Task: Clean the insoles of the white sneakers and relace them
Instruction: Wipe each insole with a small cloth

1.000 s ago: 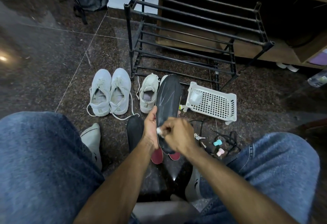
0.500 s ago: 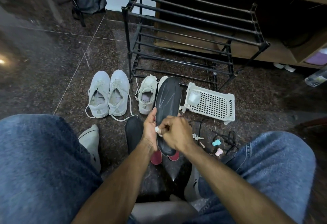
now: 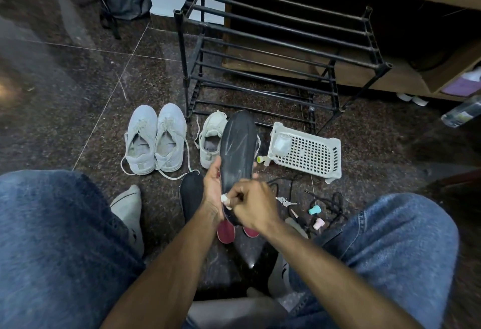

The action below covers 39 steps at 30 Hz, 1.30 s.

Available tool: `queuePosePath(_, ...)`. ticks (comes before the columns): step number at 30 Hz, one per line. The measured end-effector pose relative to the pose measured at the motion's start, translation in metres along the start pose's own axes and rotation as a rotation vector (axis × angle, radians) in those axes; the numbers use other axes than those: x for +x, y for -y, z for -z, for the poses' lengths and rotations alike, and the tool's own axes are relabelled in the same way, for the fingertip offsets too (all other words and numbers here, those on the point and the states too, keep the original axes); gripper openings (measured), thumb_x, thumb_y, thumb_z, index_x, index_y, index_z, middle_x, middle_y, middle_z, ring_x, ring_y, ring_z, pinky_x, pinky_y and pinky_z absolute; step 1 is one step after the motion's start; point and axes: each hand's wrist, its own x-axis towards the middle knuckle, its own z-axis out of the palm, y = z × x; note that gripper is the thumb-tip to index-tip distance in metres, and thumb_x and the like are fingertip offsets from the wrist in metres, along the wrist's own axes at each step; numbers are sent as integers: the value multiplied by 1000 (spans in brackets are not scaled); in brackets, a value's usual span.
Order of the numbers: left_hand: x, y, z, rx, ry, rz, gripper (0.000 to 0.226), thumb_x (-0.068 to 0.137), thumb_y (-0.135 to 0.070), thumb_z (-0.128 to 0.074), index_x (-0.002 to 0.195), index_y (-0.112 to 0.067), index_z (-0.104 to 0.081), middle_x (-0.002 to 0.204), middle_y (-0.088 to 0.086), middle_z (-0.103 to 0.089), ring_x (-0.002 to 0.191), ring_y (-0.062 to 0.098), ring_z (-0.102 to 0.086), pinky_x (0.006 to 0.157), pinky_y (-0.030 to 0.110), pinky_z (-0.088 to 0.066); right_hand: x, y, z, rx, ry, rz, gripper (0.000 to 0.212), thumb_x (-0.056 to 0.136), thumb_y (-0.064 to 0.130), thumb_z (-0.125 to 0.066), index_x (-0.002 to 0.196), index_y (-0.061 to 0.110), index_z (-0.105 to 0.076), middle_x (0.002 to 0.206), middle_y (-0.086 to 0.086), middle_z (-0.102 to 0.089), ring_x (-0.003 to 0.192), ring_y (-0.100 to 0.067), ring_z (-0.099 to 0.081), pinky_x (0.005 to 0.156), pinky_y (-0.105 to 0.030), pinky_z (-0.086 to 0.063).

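Note:
My left hand (image 3: 214, 190) holds a long black insole (image 3: 239, 146) upright by its left edge. My right hand (image 3: 253, 202) pinches a small white wipe (image 3: 225, 199) against the insole's lower part. A pair of white sneakers (image 3: 156, 138) with loose laces stands on the floor to the left. Another white sneaker (image 3: 212, 138) stands partly behind the insole. A second black insole (image 3: 192, 193) lies on the floor beside my left wrist. Two red insole ends (image 3: 226, 232) show below my hands.
A black metal shoe rack (image 3: 281, 42) stands behind the shoes. A white plastic basket (image 3: 308, 153) lies to the right. Black laces (image 3: 335, 203), small teal and pink caps (image 3: 314, 209) and a key lie on the dark floor. A bottle (image 3: 462, 112) lies far right.
My right hand with the wipe has stayed at the insole's lower part, shifting only slightly. The insole stays upright in my left hand.

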Motion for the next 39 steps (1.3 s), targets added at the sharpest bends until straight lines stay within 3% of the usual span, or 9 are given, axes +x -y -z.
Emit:
queuePosePath(4,-4,10,-4,3,12,69,49,90,-46,-52,109,-5,-71,114,17,-67,106,29,-64,107,43,-42,25,-7,15,-212,-58,30,20,84,9,-60,91,22,-75,95,6,-69,85,-19,-63,82,-31,-51)
queuePosePath(7,-9,11,-9,3,15,112,52,92,-48,-49,111,-5,-69,107,18,-69,102,30,-66,97,42,-46,43,-8,21,-197,-108,-39,19,82,12,-60,89,23,-74,96,4,-71,87,-22,-65,83,-39,-54)
queuePosePath(15,-5,-9,-2,-1,32,55,73,94,-58,-32,97,1,-75,94,18,-71,75,27,-67,69,32,-56,-11,-4,-1,-69,54,19,22,79,5,-59,80,20,-76,91,10,-71,77,-10,-60,68,-20,-40)
queuePosePath(19,-5,-12,-14,-20,18,54,72,94,-60,-34,106,3,-67,92,20,-69,75,28,-68,68,32,-58,7,-6,-2,-16,-71,-19,17,80,9,-63,77,21,-75,88,10,-70,81,-16,-63,72,-29,-51)
queuePosePath(25,2,-14,-20,-109,-215,12,70,87,-70,-45,102,-5,-66,89,18,-65,84,27,-64,79,43,-55,35,-13,-11,97,-136,-234,21,77,13,-67,66,30,-71,80,12,-73,74,-10,-66,71,-29,-56)
queuePosePath(28,-2,-17,-16,-137,-169,14,70,83,-71,-50,96,-5,-68,85,16,-64,79,26,-64,74,40,-57,42,-9,-16,156,-154,-264,20,78,14,-69,65,29,-71,80,10,-74,76,-11,-67,71,-26,-54)
queuePosePath(32,-10,-8,-12,-114,-37,6,52,93,-51,-51,101,-3,-71,97,15,-68,86,27,-67,87,39,-54,52,-16,-16,325,-199,-352,24,75,15,-77,59,30,-68,71,11,-71,69,-9,-66,71,-26,-53)
queuePosePath(35,-11,-4,-13,-66,-26,57,48,93,-42,-53,106,1,-68,100,17,-69,85,26,-70,79,35,-60,52,-24,-13,391,-166,-324,21,76,10,-78,65,27,-73,66,13,-68,55,-1,-59,67,-25,-52)
queuePosePath(39,-6,-4,-14,-38,-81,76,56,93,-49,-47,109,1,-66,102,18,-71,94,27,-70,85,39,-57,37,-24,-11,204,-25,-160,10,80,13,-74,80,23,-78,73,16,-69,68,-4,-65,72,-25,-54)
